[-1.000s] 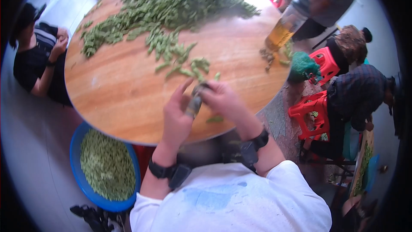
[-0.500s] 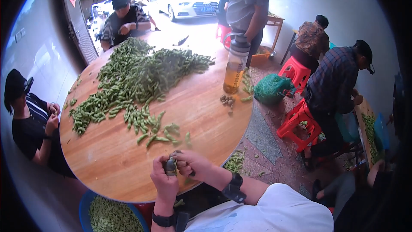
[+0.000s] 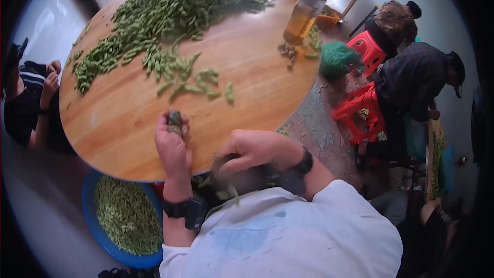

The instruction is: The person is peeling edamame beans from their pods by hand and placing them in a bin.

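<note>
My left hand [image 3: 173, 146] is raised over the near edge of the round wooden table [image 3: 257, 92], its fingers curled in. A dark grey-green cover [image 3: 175, 122] sits on its upright thumb or a finger; whatever the fist may hold is hidden. To the right, my right hand [image 3: 252, 152] hovers above my lap, palm down with bent fingers. Its fingertips are dark and smeared by motion. Just below them is a blurred green pod piece [image 3: 226, 194]. A large heap of green bean pods [image 3: 170, 15] covers the far left of the table, with several loose pods [image 3: 200, 82] nearer me.
Below the table's left edge stands a blue basin [image 3: 88, 203] of shelled green beans. A bottle of amber drink [image 3: 303, 15] stands at the far right. Red stools [image 3: 360, 110], a green net bag [image 3: 337, 59] and people at work are beyond; another person sits left.
My hands have come apart: the right one has moved back towards my lap, while the left stays over the table edge. The view has tilted down, showing more of the basin.
</note>
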Action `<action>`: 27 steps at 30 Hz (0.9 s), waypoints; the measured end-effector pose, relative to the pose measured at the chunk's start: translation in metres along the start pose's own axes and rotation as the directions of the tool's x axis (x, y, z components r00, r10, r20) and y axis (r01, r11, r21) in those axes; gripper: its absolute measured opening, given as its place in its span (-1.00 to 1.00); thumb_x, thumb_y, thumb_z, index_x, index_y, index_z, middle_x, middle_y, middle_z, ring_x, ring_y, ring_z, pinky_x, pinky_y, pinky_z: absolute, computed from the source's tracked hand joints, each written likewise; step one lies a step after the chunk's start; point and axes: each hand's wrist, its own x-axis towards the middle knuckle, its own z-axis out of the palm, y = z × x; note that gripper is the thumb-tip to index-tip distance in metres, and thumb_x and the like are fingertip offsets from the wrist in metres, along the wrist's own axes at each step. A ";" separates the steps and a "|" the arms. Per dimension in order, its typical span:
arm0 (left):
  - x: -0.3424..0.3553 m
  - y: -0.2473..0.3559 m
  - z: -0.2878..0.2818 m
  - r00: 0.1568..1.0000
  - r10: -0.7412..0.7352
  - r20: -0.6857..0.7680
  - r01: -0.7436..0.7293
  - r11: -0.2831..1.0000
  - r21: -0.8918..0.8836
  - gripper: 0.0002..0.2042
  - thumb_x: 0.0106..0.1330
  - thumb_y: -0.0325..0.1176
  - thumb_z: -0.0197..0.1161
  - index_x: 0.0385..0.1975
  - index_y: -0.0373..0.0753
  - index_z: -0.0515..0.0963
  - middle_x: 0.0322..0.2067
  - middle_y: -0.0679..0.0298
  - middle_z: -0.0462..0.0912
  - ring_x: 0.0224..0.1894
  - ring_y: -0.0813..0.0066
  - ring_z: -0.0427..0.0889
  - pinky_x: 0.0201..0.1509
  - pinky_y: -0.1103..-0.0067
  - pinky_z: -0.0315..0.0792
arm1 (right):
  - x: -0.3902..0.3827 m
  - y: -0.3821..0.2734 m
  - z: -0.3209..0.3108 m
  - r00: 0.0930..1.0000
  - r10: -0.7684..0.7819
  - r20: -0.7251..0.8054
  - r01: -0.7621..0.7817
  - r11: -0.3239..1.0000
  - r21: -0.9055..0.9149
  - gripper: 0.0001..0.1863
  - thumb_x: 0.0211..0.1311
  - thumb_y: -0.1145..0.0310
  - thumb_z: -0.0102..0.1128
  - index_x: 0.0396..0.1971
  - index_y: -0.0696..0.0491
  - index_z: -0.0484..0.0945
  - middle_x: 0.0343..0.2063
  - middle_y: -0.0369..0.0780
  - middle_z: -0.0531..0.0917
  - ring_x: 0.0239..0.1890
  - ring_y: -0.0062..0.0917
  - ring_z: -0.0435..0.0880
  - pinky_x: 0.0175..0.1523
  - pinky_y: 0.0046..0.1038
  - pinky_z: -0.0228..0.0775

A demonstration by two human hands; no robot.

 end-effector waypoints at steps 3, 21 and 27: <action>0.005 -0.006 -0.005 0.998 -0.056 0.005 0.056 0.996 -0.063 -0.90 0.26 -0.54 -0.06 -0.34 -0.19 0.39 -0.49 0.37 0.45 -0.55 0.74 0.34 -0.59 0.84 0.15 | 0.004 0.000 -0.013 0.742 0.065 -0.668 -0.361 0.878 -0.315 -0.83 0.08 0.36 0.18 -0.42 0.16 0.51 -0.62 -0.09 0.55 -0.58 -0.33 0.56 -0.43 -0.42 0.38; -0.008 -0.014 -0.005 0.855 -0.243 0.458 0.373 0.902 -0.218 -0.69 0.19 -0.47 0.19 -0.05 -0.31 0.44 -0.30 0.38 0.53 -0.36 0.72 0.46 -0.37 0.82 0.37 | 0.013 0.005 0.002 0.866 0.403 -0.295 -0.036 0.640 0.768 -0.82 0.32 0.27 -0.03 -0.40 0.07 0.41 -0.69 -0.44 0.31 -0.70 -0.84 0.16 -0.65 -0.75 -0.07; -0.009 -0.018 -0.003 0.975 -0.114 0.192 0.170 0.937 -0.305 -0.81 0.16 -0.55 0.16 -0.21 -0.30 0.48 -0.30 0.36 0.56 -0.30 0.63 0.55 -0.30 0.73 0.43 | 0.016 -0.001 0.006 0.833 0.433 -0.345 -0.093 0.724 0.683 -0.78 0.36 0.31 -0.18 -0.43 0.08 0.36 -0.64 -0.42 0.35 -0.65 -0.81 0.23 -0.58 -0.76 0.05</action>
